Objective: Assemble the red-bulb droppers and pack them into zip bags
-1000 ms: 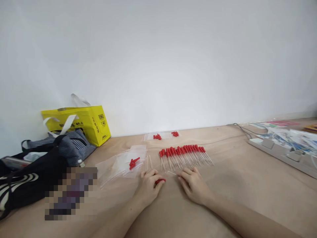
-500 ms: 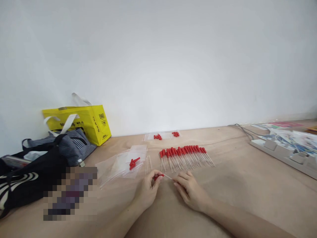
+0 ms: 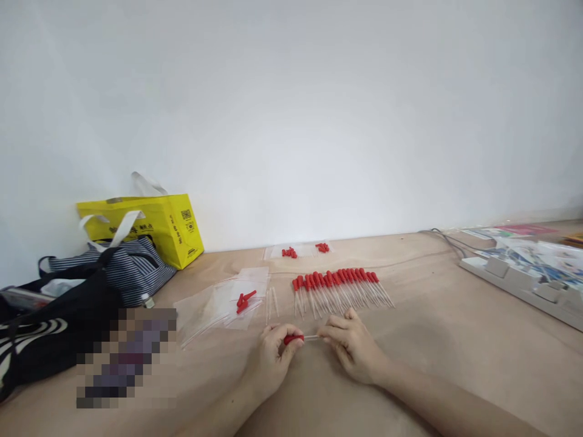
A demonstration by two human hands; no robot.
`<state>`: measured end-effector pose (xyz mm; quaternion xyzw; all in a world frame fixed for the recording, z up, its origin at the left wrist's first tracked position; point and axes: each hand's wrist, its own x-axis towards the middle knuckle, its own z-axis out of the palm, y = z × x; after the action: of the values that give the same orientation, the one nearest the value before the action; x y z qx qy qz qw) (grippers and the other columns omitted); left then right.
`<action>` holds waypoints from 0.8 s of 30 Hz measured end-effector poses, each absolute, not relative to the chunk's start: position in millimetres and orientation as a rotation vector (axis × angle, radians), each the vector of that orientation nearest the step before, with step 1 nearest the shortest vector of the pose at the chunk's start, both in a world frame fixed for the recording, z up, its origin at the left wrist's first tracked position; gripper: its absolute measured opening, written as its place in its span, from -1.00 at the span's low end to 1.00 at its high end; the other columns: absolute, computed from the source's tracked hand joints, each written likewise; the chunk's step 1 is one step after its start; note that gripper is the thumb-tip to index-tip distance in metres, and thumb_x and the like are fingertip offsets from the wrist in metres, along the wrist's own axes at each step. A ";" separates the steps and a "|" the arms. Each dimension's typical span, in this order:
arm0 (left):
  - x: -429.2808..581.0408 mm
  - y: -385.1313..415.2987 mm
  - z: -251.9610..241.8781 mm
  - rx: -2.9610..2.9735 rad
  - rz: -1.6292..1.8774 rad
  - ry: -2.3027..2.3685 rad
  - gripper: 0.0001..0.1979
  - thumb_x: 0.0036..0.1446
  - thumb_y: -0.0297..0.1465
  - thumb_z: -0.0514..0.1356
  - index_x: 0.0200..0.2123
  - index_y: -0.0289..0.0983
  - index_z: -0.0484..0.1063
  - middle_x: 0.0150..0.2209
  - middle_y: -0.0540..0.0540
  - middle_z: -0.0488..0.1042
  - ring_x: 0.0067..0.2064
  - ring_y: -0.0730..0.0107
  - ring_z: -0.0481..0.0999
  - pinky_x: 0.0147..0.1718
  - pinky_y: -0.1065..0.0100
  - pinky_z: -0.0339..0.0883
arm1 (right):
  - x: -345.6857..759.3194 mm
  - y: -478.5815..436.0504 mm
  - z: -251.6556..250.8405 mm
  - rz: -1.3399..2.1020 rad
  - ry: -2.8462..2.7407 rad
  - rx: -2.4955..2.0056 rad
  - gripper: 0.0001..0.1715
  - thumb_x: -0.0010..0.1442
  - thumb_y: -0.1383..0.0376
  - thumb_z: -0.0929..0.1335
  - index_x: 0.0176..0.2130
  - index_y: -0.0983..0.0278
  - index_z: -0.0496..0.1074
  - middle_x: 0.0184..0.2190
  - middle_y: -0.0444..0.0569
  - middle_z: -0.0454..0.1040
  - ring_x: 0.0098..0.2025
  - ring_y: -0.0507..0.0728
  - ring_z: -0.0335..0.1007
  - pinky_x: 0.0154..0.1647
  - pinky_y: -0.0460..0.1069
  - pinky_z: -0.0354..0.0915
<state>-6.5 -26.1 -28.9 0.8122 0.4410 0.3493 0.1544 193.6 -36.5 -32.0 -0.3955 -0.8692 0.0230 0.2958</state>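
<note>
Between my hands lies a dropper [image 3: 311, 337], level, with a clear tube and a red rubber bulb [image 3: 294, 339] at its left end. My left hand [image 3: 277, 352] pinches the bulb, and my right hand [image 3: 348, 343] grips the tube's other end, which its fingers partly hide. Just beyond my hands, several red-bulbed droppers [image 3: 339, 285] lie side by side in a slanting row, bulbs toward the wall. Left of that row are a few bare clear tubes [image 3: 272, 303]. Several loose red bulbs [image 3: 245, 300] rest on clear plastic bags [image 3: 218, 303].
Near the wall, more red bulbs [image 3: 289, 252] lie on a plastic bag. A yellow bag [image 3: 182, 230], a striped bag [image 3: 132, 267] and a black bag [image 3: 54, 334] crowd the left. A white power strip [image 3: 514, 288] and plastic packets [image 3: 537, 261] occupy the right.
The dropper has turned from slanting to nearly level, and more of its red bulb shows. Both hands keep their hold, the left one slightly lower.
</note>
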 end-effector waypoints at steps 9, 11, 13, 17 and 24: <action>-2.5 -28.9 -31.5 2.422 1.026 1.194 -0.87 0.06 -0.39 0.04 -0.41 -0.21 0.39 -0.47 0.03 0.49 -0.40 0.39 0.44 -0.11 0.17 0.18 | 185.7 -38.5 -35.1 0.163 -2.256 -1.039 -0.76 0.17 0.41 0.12 -0.34 0.25 0.31 -0.48 -0.12 0.34 -0.46 0.01 0.16 -0.35 -0.05 -0.10; -2.3 -26.8 -31.7 2.399 1.020 1.204 -0.86 0.06 -0.38 0.04 -0.41 -0.21 0.39 -0.46 0.03 0.49 -0.39 0.38 0.45 -0.09 0.16 0.16 | 185.2 -37.8 -33.6 0.161 -2.262 -1.047 -0.76 0.17 0.40 0.11 -0.34 0.25 0.32 -0.47 -0.13 0.34 -0.46 0.00 0.16 -0.35 -0.05 -0.10; -2.4 -24.0 -29.7 2.359 1.025 1.226 -0.85 0.05 -0.37 0.05 -0.41 -0.21 0.40 -0.44 0.01 0.50 -0.37 0.36 0.45 -0.09 0.17 0.17 | 185.1 -36.9 -31.2 0.151 -2.269 -1.069 -0.74 0.18 0.40 0.11 -0.32 0.25 0.33 -0.46 -0.12 0.35 -0.45 0.00 0.17 -0.35 -0.05 -0.10; -5.7 -17.7 -23.2 2.309 0.991 1.229 -0.85 0.04 -0.34 0.08 -0.41 -0.19 0.44 -0.41 -0.02 0.53 -0.33 0.31 0.45 -0.07 0.15 0.13 | 185.4 -36.1 -27.7 0.080 -2.266 -1.135 -0.76 0.18 0.37 0.15 -0.30 0.22 0.37 -0.42 -0.10 0.37 -0.35 0.04 0.20 -0.34 -0.03 -0.11; -13.7 -11.3 -20.4 2.275 0.965 1.229 -0.91 -0.03 -0.35 0.17 -0.50 -0.17 0.47 -0.45 0.03 0.54 -0.42 0.36 0.46 0.00 0.05 -0.01 | 183.7 -34.4 -29.5 -0.090 -2.284 -1.126 -0.78 0.17 0.34 0.19 -0.33 0.21 0.41 -0.46 -0.07 0.38 -0.35 0.06 0.16 -0.37 -0.02 -0.15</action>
<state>-13.7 -11.3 -20.4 0.8093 0.4372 0.3433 0.1897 183.7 -34.4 -29.5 -0.4227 -0.8571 -0.0338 0.2925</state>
